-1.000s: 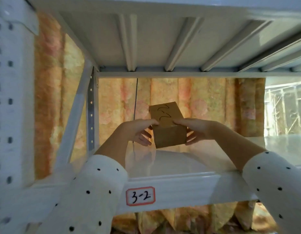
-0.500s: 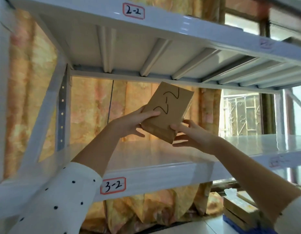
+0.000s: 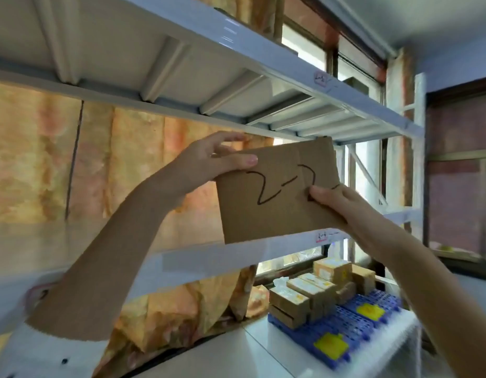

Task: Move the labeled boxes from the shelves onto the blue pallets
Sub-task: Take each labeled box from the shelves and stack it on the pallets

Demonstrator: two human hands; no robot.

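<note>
A brown cardboard box (image 3: 266,208) with "2-2" handwritten on its face is held up in the air in front of the white shelf unit. My left hand (image 3: 211,156) grips its upper left corner, thumb across the front. My right hand (image 3: 337,203) holds its right edge, thumb on the face. Low at the right lies a blue pallet (image 3: 353,334) with yellow tags, carrying several cardboard boxes (image 3: 312,293).
White metal shelves (image 3: 236,255) run across the view, one board above the box and one just below it. An orange patterned curtain (image 3: 45,159) hangs behind. A window and a white shelf upright (image 3: 419,159) stand at the right. White floor lies beside the pallet.
Both hands lifted the box off the 3-2 shelf and drew it out toward me and to the right. The view swung right, bringing the blue pallet into sight.
</note>
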